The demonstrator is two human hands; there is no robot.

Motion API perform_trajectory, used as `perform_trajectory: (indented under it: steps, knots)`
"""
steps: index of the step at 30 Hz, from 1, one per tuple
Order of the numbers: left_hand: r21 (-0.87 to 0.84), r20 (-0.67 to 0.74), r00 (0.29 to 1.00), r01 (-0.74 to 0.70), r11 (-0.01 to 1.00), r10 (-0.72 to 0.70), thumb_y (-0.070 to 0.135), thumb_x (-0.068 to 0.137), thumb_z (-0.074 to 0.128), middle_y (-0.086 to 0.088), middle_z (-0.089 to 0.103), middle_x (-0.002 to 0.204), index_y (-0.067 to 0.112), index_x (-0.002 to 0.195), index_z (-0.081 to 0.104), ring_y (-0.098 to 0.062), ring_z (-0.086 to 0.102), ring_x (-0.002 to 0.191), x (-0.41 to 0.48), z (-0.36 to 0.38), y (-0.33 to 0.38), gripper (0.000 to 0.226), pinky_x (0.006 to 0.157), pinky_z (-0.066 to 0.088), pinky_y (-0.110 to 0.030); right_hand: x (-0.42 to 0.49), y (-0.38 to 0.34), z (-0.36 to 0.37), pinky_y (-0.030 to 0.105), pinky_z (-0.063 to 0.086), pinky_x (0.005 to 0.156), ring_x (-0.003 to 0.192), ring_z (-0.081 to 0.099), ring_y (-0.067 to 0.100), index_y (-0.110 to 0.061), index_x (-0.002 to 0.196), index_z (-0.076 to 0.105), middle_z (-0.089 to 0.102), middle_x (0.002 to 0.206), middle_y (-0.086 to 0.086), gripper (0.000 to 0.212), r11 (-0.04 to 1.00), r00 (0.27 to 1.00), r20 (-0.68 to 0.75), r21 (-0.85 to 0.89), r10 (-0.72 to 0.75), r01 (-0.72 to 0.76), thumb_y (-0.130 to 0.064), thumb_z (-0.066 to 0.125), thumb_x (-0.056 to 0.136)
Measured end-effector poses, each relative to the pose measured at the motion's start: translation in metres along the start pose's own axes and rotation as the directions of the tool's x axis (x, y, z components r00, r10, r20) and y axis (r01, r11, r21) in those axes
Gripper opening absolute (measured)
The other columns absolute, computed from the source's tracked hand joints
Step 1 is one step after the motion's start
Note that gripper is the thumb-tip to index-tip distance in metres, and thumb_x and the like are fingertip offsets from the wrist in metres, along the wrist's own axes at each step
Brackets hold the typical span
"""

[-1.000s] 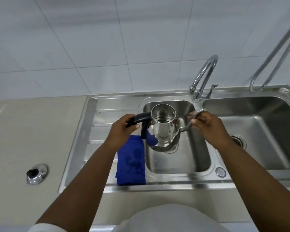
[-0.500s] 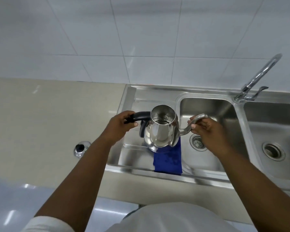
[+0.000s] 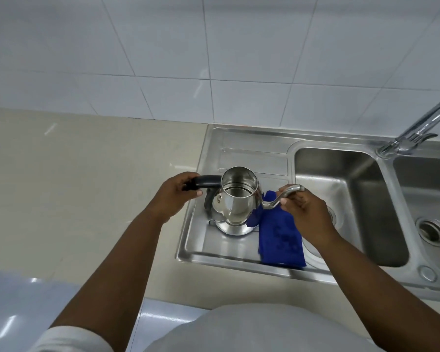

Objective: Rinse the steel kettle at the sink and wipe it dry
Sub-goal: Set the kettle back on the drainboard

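Observation:
The steel kettle [image 3: 235, 201] is upright and lidless over the sink's draining board [image 3: 241, 153], its base at or just above the steel. My left hand [image 3: 174, 193] grips its black handle on the left. My right hand [image 3: 304, 209] pinches the curved spout on the right. A blue cloth [image 3: 280, 240] lies on the board just right of the kettle, partly under my right hand and reaching the basin's edge.
The left basin [image 3: 341, 189] and the right basin [image 3: 427, 189] lie to the right, with the tap [image 3: 417, 130] behind them. A beige counter [image 3: 87, 174] spreads to the left. White wall tiles stand behind.
The kettle has moved left, from over the left basin to the draining board, both hands still on it. My view has swung left, and the kettle lid on the counter has left the picture.

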State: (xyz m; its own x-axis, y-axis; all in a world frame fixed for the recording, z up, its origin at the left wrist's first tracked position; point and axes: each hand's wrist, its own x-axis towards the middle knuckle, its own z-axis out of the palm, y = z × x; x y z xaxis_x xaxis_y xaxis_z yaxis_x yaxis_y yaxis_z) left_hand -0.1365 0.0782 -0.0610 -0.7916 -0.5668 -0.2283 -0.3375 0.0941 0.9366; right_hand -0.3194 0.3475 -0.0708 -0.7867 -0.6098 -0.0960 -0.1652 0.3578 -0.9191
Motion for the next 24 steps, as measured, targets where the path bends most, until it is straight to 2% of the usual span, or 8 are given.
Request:
perform_trajectory:
  steps: [6, 10, 13, 15, 18, 22, 24]
  knots:
    - [0.048, 0.008, 1.0, 0.0, 0.999, -0.001, 0.003, 0.081, 0.073, -0.001, 0.067, 0.098, 0.024, 0.105, 0.067, -0.009, 0.061, 0.086, 0.004, -0.003, -0.013, 0.032, 0.08, 0.047, -0.019, -0.003, 0.008, 0.008, 0.046, 0.055, 0.099, 0.104, 0.071, 0.013, -0.059, 0.09, 0.067, 0.074, 0.107, -0.015, 0.044, 1.0, 1.0, -0.01, -0.009, 0.02, -0.02, -0.015, 0.067, 0.093]
    - [0.066, 0.01, 1.0, -0.007, 0.998, 0.006, 0.006, 0.081, 0.074, -0.003, 0.069, 0.105, 0.027, 0.106, 0.067, -0.011, 0.062, 0.095, 0.006, -0.002, -0.017, 0.033, 0.084, 0.046, -0.021, -0.005, 0.01, 0.008, 0.048, 0.055, 0.098, 0.104, 0.071, 0.016, -0.061, 0.092, 0.066, 0.074, 0.11, -0.01, 0.043, 1.0, 1.0, -0.013, -0.019, 0.017, -0.018, -0.017, 0.066, 0.094]
    - [0.066, -0.011, 1.0, -0.027, 0.997, 0.028, 0.007, 0.081, 0.075, -0.001, 0.07, 0.108, 0.036, 0.103, 0.066, -0.013, 0.063, 0.1, 0.004, -0.002, -0.018, 0.038, 0.088, 0.047, -0.019, -0.004, 0.012, 0.008, 0.047, 0.057, 0.096, 0.097, 0.072, 0.016, -0.049, 0.098, 0.067, 0.074, 0.107, -0.008, 0.029, 0.998, 1.0, -0.01, -0.058, 0.026, -0.026, -0.02, 0.065, 0.095]
    - [0.088, -0.026, 0.999, -0.045, 0.995, 0.048, 0.008, 0.081, 0.074, 0.001, 0.07, 0.109, 0.04, 0.104, 0.065, -0.01, 0.063, 0.101, 0.003, 0.0, -0.019, 0.04, 0.084, 0.045, -0.008, -0.004, 0.014, 0.009, 0.047, 0.057, 0.095, 0.096, 0.073, 0.017, -0.037, 0.105, 0.066, 0.075, 0.105, -0.005, 0.019, 0.995, 1.0, -0.012, -0.095, 0.019, -0.02, -0.022, 0.064, 0.095]
    - [0.089, -0.034, 0.997, -0.071, 0.994, 0.074, 0.009, 0.083, 0.073, 0.005, 0.07, 0.11, 0.04, 0.108, 0.065, -0.005, 0.063, 0.102, 0.001, 0.002, -0.023, 0.041, 0.081, 0.041, -0.002, -0.004, 0.015, 0.011, 0.045, 0.056, 0.097, 0.097, 0.072, 0.017, -0.03, 0.109, 0.067, 0.074, 0.106, -0.005, 0.017, 0.992, 1.0, -0.012, -0.125, 0.01, -0.011, -0.021, 0.063, 0.096]
    - [0.111, -0.032, 0.998, -0.049, 0.993, 0.052, 0.015, 0.085, 0.071, 0.01, 0.068, 0.117, 0.037, 0.123, 0.062, -0.002, 0.061, 0.11, 0.002, 0.001, -0.031, 0.045, 0.088, 0.041, -0.004, -0.004, 0.017, 0.012, 0.047, 0.056, 0.096, 0.097, 0.072, 0.019, -0.025, 0.113, 0.069, 0.073, 0.107, -0.004, 0.019, 0.983, 1.0, -0.019, -0.185, 0.007, -0.011, -0.024, 0.063, 0.096]
    - [0.139, -0.02, 1.0, -0.019, 0.99, 0.022, 0.018, 0.085, 0.072, 0.011, 0.067, 0.121, 0.035, 0.13, 0.058, -0.003, 0.06, 0.113, 0.003, -0.003, -0.035, 0.05, 0.098, 0.043, -0.016, -0.004, 0.018, 0.012, 0.048, 0.056, 0.095, 0.097, 0.072, 0.021, -0.024, 0.116, 0.069, 0.073, 0.109, -0.003, 0.021, 0.976, 1.0, -0.022, -0.218, 0.002, -0.007, -0.026, 0.062, 0.096]
